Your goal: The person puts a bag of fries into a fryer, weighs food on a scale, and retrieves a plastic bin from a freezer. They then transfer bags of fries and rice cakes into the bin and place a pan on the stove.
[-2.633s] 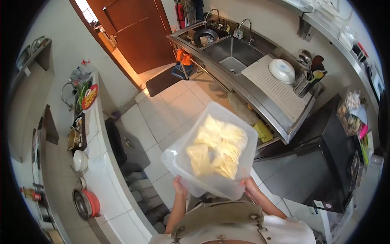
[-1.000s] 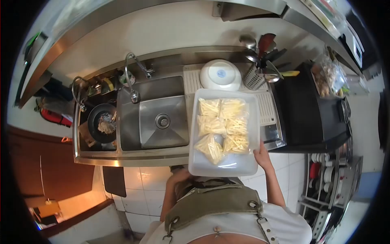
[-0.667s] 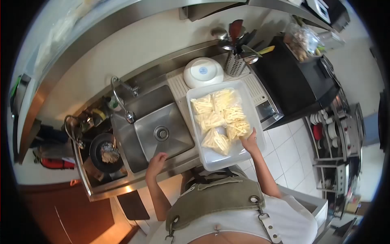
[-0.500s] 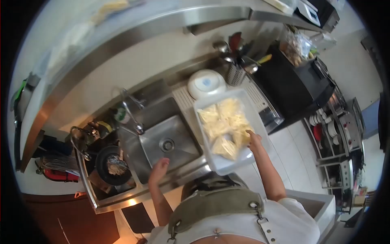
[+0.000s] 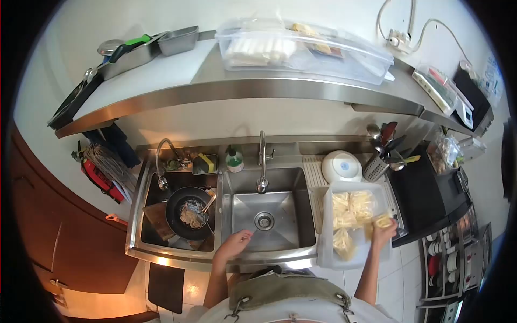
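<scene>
A translucent tub holding several bags of pale yellow food stands on the drainboard, right of the sink. My right hand is closed on one of these bags at the tub's right side. Over the front edge of the bare middle sink hovers my left hand, its fingers bent together; whether they hold anything is too small to tell.
The left sink holds a black pan with food scraps. Behind the tub are a white round container and a utensil holder. A steel shelf with a clear bin spans above; a faucet rises behind the middle sink.
The view has turned and now takes in the shelf above. My right hand has lifted a bag from the others. My left hand stays near the sink's front edge.
</scene>
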`<state>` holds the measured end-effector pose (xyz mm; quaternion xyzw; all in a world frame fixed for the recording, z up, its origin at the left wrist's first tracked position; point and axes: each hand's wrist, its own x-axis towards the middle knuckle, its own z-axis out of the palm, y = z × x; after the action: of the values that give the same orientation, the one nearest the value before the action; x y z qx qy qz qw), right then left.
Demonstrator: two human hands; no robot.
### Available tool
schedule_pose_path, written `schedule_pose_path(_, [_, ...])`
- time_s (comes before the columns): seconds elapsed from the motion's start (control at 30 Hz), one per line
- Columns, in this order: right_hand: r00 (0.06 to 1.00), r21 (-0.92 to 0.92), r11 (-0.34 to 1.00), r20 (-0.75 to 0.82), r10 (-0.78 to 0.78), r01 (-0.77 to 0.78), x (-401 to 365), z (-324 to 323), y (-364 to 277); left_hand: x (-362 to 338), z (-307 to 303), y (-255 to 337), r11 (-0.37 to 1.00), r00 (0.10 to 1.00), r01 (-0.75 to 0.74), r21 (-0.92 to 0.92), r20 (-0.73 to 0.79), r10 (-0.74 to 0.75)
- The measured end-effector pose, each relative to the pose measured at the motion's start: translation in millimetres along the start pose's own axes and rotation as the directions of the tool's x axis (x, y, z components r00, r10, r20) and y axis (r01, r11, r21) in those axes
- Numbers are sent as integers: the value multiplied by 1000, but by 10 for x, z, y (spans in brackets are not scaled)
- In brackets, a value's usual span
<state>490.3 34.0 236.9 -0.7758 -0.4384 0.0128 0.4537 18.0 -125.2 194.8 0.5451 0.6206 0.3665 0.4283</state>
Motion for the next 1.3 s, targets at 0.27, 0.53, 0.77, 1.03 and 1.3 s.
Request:
schedule_pose_path(0.27, [620,514,366,-513,-593,776,885,-1099,-3064,56,-341,39,992,996,81,101,-36,-77])
schedule_pose_path(0.53, [603,494,515,-24,-797,700,1508,-869,-5160,62,0,-38,997,995,72,-21,-74,-74])
schedule_pose_path(0.77, [501,148,583,373,-781,799,2045,234,-5514,-235,0,-337,987,987,161,-1,-25,-161])
schedule_pose_path(1.03, [390,-310,264,482,-785,913,2046,276,-5529,-76,-292,-460,971,979,196,140,-86,-185])
schedule_pose_path(1.3, [84,-177,0,468,-880,984,2143,336,-5547,355,-274,-323,977,994,99,189,-60,-89])
